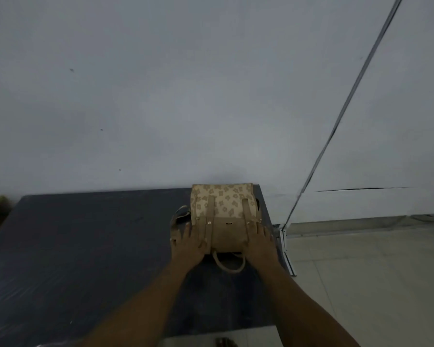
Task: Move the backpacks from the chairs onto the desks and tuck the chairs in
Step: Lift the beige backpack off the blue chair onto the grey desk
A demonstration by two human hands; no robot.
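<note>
Flanking the backpack near the desk's right edge, both hands seemingly flat, unclenched.

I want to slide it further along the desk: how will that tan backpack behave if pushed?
The tan backpack probably slides as one piece: it lies flat on the dark desk and holds a boxy shape. Its loose top handle and side strap look floppy and may drag. It sits near the desk's right edge, so a rightward push risks tipping it off.
</note>
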